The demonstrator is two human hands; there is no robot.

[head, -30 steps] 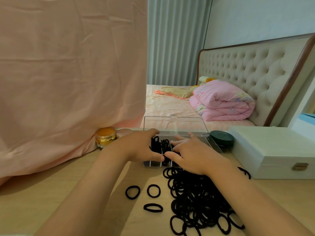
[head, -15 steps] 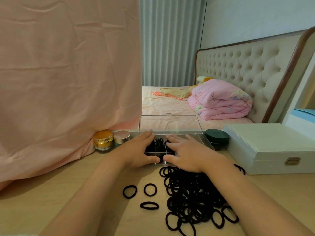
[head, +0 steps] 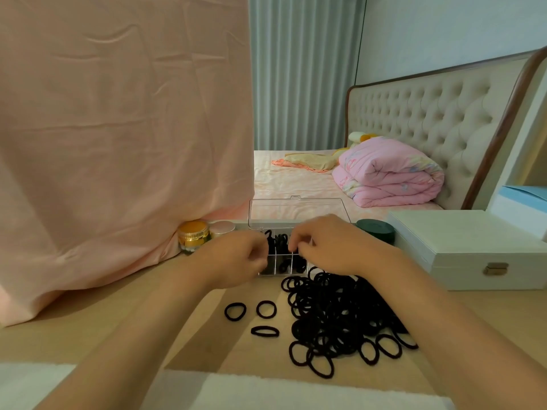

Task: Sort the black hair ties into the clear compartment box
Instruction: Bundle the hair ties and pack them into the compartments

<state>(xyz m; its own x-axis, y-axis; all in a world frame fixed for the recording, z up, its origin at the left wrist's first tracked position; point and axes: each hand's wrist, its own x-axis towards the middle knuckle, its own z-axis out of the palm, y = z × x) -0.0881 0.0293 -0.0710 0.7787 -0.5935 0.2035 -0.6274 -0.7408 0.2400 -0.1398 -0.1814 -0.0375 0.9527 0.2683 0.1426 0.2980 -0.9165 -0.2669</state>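
- Left hand [head: 236, 261] and left forearm [head: 142, 335], lower left of the frame: bare.
- Right hand [head: 334, 247] and right forearm [head: 461, 329], lower right: also bare.

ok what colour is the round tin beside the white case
The round tin is dark green, clearest in the head view.

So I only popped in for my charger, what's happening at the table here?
A person is sorting black elastic hair ties into a clear plastic compartment box with its lid standing open. The left hand and right hand are over the box, fingers curled; blur hides whether they grip anything. Some compartments hold ties already, but most lie in a pile, three loose beside it, on the wooden table.
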